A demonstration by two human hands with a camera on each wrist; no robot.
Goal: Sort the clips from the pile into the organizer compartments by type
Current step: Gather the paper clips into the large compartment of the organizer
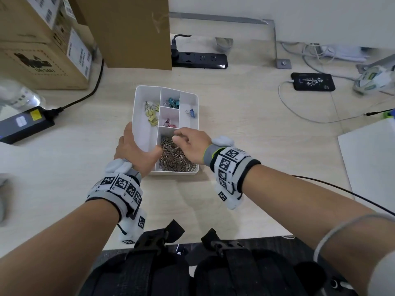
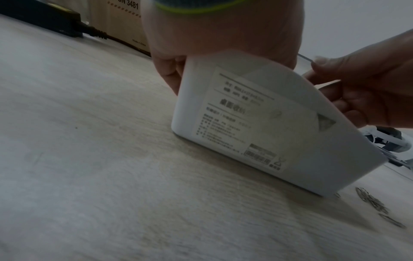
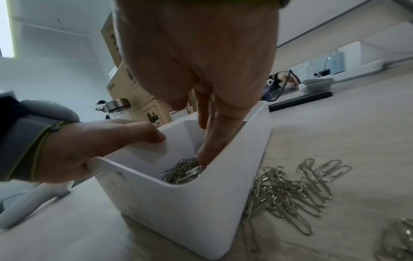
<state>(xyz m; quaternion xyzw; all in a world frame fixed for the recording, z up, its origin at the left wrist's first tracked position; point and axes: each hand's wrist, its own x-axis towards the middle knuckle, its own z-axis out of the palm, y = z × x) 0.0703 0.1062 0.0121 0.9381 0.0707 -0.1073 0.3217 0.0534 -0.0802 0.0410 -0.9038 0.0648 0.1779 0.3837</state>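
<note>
Many thin silver wire paperclips inside smooth white organizer.

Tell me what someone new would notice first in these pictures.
A white organizer at the middle of the desk, its far compartments holding yellow clips, teal clips, pink clips and one blue clip. The left hand grips its near left wall while the right hand dips into the paper clips in the near compartment.
</note>
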